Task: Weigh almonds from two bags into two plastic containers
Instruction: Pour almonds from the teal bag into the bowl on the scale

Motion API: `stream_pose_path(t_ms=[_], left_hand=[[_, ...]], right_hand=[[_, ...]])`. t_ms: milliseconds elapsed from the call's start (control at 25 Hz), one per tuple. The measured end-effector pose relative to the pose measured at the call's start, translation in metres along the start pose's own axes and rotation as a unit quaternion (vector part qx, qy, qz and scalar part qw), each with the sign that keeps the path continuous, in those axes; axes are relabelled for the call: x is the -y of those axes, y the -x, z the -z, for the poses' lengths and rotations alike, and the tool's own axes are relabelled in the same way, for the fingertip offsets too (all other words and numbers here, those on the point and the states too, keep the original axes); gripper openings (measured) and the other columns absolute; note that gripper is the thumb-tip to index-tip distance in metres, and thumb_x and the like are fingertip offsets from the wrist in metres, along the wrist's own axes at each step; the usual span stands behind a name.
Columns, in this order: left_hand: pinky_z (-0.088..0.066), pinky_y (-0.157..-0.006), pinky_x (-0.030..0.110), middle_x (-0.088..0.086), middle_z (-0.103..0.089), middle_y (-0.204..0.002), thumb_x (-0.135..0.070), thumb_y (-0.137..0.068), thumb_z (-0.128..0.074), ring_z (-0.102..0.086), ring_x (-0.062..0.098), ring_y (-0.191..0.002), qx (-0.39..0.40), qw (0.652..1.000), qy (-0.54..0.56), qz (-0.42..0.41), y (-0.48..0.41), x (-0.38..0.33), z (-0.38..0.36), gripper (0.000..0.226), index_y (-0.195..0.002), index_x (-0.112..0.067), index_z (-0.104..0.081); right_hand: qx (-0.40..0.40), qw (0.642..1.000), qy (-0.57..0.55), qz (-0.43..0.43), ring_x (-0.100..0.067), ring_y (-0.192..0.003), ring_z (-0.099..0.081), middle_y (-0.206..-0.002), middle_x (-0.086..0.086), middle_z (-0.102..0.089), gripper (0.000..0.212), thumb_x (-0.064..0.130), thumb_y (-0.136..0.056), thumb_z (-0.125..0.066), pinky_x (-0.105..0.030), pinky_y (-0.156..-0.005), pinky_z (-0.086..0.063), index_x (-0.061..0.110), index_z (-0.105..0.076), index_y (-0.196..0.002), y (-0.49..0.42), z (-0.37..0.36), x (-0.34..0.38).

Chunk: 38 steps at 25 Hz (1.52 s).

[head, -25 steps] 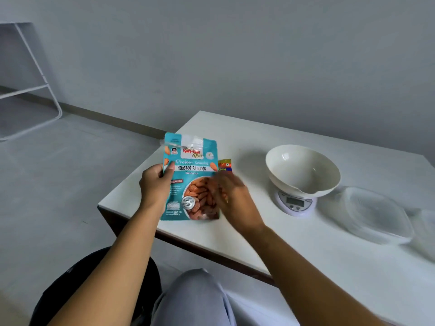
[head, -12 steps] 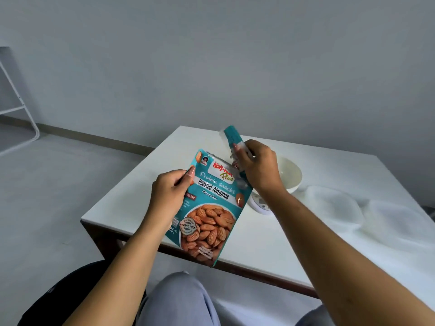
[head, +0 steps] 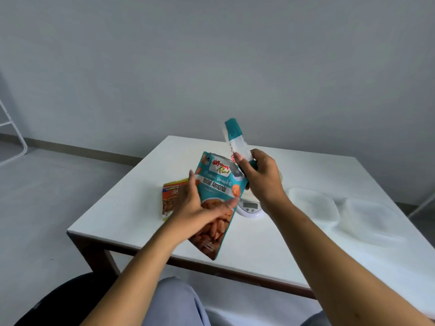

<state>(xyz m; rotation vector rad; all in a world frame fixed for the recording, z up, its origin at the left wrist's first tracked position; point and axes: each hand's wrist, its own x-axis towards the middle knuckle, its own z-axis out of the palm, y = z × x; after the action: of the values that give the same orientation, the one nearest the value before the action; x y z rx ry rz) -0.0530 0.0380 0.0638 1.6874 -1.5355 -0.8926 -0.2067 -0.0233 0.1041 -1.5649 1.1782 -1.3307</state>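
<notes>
Teal foil almond bag (head: 213,203) was held tilted above the worktop's (head: 131,212) near edge. Right hand (head: 263,182) fingers pinched its torn top strip (head: 235,140); left hand (head: 200,208) fingers lay loosely open against the bag's front, directly below.

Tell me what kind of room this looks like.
Probably a plain, sparsely furnished room set up for a tabletop task, not a kitchen: a bare grey wall, a white table holding a small digital scale, and a white metal rack at left.
</notes>
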Motion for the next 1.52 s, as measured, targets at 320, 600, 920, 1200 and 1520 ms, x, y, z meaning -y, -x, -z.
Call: stream_pose_path(t_ms=[320,600,920,1200,1520], left_hand=[[-0.04,-0.105,0.034,0.0,-0.034,-0.142,-0.046,-0.046,-0.086,-0.038,0.021,-0.135,-0.026,0.999,0.043,-0.002,-0.016,-0.002,-0.014,0.119,-0.145,-0.025,-0.023],[-0.037,-0.101,0.042,-0.013,-0.036,-0.138,-0.039,-0.047,-0.078,-0.035,0.019,-0.126,-0.042,0.975,-0.204,-0.071,-0.041,-0.013,0.027,0.098,-0.132,-0.035,-0.03],[-0.03,-0.092,0.04,-0.014,-0.038,-0.133,-0.04,-0.056,-0.086,-0.032,0.017,-0.125,-0.012,0.944,-0.306,-0.12,-0.07,-0.033,0.035,0.095,-0.132,-0.038,-0.029],[-0.042,-0.101,0.042,-0.012,-0.053,-0.13,-0.05,-0.05,-0.085,-0.046,0.014,-0.119,0.086,0.922,-0.363,-0.108,-0.109,-0.067,0.05,0.09,-0.13,-0.037,-0.045],[-0.058,-0.086,0.033,-0.001,-0.066,-0.115,-0.049,-0.058,-0.087,-0.069,0.016,-0.093,0.233,0.848,-0.475,-0.044,-0.176,-0.133,0.048,0.081,-0.128,-0.021,-0.057]], right_hand=[[0.001,0.996,-0.062,0.067,-0.025,-0.083,-0.063,-0.097,-0.022,-0.066,0.025,0.023,-0.096,-0.051,-0.048,-0.074,-0.056,-0.001,-0.056,-0.101,0.004,0.019,0.002],[0.259,0.963,-0.066,-0.044,-0.024,-0.119,-0.058,-0.117,-0.007,-0.07,0.076,0.056,-0.097,-0.013,-0.038,-0.101,-0.042,0.019,-0.069,-0.061,-0.001,0.064,0.003],[0.229,0.971,0.016,-0.075,-0.013,-0.097,-0.065,-0.116,-0.005,-0.062,0.011,0.016,-0.091,-0.059,-0.026,-0.08,-0.057,0.017,-0.066,-0.099,-0.011,0.06,-0.011],[0.246,0.964,0.075,-0.07,-0.005,-0.105,-0.057,-0.118,0.003,-0.053,0.032,0.043,-0.087,-0.061,-0.017,-0.081,-0.052,0.025,-0.057,-0.113,-0.003,0.044,-0.018],[0.106,0.983,0.124,-0.087,-0.017,-0.106,-0.052,-0.131,-0.003,-0.048,0.051,0.035,-0.088,-0.063,-0.021,-0.075,-0.045,0.015,-0.042,-0.13,-0.006,0.0,-0.042]])
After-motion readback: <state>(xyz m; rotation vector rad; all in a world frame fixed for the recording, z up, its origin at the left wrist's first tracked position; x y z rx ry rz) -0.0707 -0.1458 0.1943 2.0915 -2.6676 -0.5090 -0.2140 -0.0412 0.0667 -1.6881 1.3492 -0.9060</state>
